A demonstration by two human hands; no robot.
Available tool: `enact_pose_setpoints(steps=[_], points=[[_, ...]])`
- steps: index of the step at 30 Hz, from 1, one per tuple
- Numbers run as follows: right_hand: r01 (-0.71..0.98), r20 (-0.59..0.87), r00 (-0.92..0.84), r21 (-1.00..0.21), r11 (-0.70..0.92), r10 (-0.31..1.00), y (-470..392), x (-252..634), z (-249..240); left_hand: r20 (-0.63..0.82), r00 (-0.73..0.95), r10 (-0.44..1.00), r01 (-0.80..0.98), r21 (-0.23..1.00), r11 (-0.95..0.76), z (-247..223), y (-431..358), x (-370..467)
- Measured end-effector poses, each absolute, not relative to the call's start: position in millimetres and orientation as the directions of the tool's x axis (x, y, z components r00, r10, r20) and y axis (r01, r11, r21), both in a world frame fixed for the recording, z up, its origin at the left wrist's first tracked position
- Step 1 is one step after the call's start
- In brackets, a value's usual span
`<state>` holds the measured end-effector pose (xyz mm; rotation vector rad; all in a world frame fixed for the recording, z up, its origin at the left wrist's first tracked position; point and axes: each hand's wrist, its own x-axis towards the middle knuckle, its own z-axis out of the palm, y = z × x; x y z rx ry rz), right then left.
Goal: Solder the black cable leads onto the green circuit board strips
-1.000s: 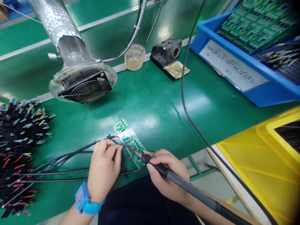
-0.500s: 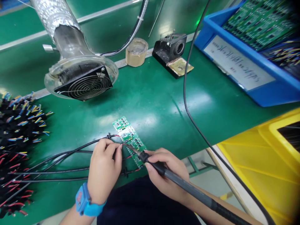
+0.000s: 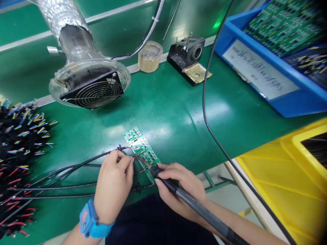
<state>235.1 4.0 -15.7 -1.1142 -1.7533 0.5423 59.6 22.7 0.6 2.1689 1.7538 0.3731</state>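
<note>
A green circuit board panel (image 3: 144,147) lies slanted on the green bench, with several black cables (image 3: 84,157) meeting its left edge by short red wire ends. My left hand (image 3: 114,178), a blue wrist strap above it, is pinched at that edge on one cable's red wire end (image 3: 134,157); the fingers hide most of the cable. In my right hand (image 3: 178,187) is a soldering iron (image 3: 170,183), held like a pen. Its tip reaches the board's left edge beside my left fingertips, where the red wire meets the board.
A fume extractor (image 3: 94,90) hangs over the bench at upper left. Behind stand a tape roll (image 3: 150,58) and an iron stand (image 3: 186,58). A blue bin (image 3: 258,68) of boards is at right, above a yellow bin (image 3: 286,173). Bundled cables (image 3: 17,163) lie left; the iron's cord (image 3: 205,102) crosses the bench.
Both hands keep nearly the same place, the iron's tip still at the board's left edge. The iron's handle has tilted slightly, and the view has shifted a little.
</note>
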Motion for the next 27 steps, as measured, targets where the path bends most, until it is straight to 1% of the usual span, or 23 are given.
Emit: enact_pose_setpoints(steps=[6, 9, 11, 13, 17, 19, 25, 27], points=[[0.509, 0.476, -0.124, -0.723, 0.468, 0.871, -3, 234, -21, 0.000, 0.190, 0.982, 0.874, 0.455, -0.169, 1, 24, 58], [0.534, 0.483, -0.132, -0.701, 0.473, 0.865, -6, 233, -23, -0.017, 0.197, 0.980, 0.879, 0.445, -0.169, 1, 26, 57], [0.546, 0.483, -0.141, -0.690, 0.475, 0.864, -6, 232, -22, -0.032, 0.221, 0.975, 0.888, 0.420, -0.187, 1, 28, 57], [0.524, 0.481, -0.121, -0.712, 0.468, 0.868, -3, 233, -19, -0.043, 0.245, 0.969, 0.897, 0.389, -0.209, 2, 29, 57], [0.393, 0.403, -0.023, -0.838, 0.379, 0.915, 1, 238, -13, -0.064, 0.273, 0.960, 0.921, 0.306, -0.241, 5, 31, 57], [0.352, 0.364, 0.006, -0.873, 0.339, 0.931, 3, 241, -13, -0.072, 0.298, 0.952, 0.928, 0.255, -0.271, 6, 30, 57], [0.315, 0.349, 0.022, -0.892, 0.325, 0.937, 7, 243, -14, -0.117, 0.413, 0.903, 0.909, 0.112, -0.401, 9, 30, 55], [0.313, 0.352, 0.023, -0.892, 0.328, 0.936, 8, 243, -13, -0.119, 0.447, 0.887, 0.892, 0.129, -0.432, 11, 33, 51]])
